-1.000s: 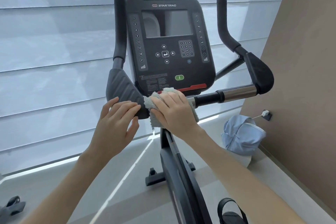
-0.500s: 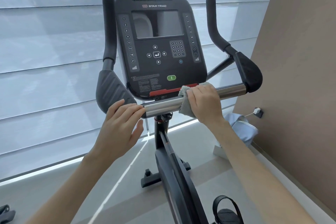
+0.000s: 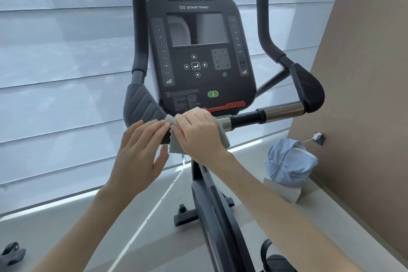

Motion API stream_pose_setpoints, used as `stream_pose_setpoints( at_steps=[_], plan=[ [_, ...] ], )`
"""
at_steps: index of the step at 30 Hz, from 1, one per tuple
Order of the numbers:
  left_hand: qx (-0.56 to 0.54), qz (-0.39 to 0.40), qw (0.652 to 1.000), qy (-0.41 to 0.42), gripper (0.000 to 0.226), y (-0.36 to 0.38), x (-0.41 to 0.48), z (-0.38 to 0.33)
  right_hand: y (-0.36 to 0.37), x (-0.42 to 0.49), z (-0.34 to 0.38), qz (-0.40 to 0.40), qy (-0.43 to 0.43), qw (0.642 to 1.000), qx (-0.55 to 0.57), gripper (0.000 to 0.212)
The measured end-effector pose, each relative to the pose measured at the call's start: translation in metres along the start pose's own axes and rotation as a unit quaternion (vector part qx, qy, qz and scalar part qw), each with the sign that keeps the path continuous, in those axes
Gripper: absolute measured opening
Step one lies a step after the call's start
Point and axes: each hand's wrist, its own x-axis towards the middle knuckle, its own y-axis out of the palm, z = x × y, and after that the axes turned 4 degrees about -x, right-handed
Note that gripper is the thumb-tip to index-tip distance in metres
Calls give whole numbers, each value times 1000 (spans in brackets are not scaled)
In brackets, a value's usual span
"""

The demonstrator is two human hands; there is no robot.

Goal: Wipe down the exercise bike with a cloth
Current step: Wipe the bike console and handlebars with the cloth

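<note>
Right hand [image 3: 199,133] slid cloth [image 3: 176,147] leftward on handlebar [image 3: 245,118], grasping it, left hand [image 3: 141,152] released, blue bag [image 3: 289,161] nearby

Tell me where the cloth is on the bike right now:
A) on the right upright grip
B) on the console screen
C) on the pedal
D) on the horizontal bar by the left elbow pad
D: the right hand presses the cloth over the bar beside the left elbow pad.

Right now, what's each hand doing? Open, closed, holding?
Left hand: open, fingers flat on the left handlebar pad, holding nothing.
Right hand: closed on the cloth, pressed over the crossbar.
</note>
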Motion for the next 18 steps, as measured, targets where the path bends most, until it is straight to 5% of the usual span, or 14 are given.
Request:
stream_pose_setpoints(
  at_steps=[6, 15, 18],
  plan=[
    [-17, 13, 1000, 2, 43, 8, 1, -10, 13, -36, -39, -92, -103, 987, -85, 36],
    [-16, 46, 999, 14, 43, 22, 6, -16, 16, -63, -128, -117, -96, 983, -100, 51],
    [-15, 46, 999, 16, 42, 22, 6, -16, 11, -62, -135, -106, -58, 991, -65, 40]
  ],
)
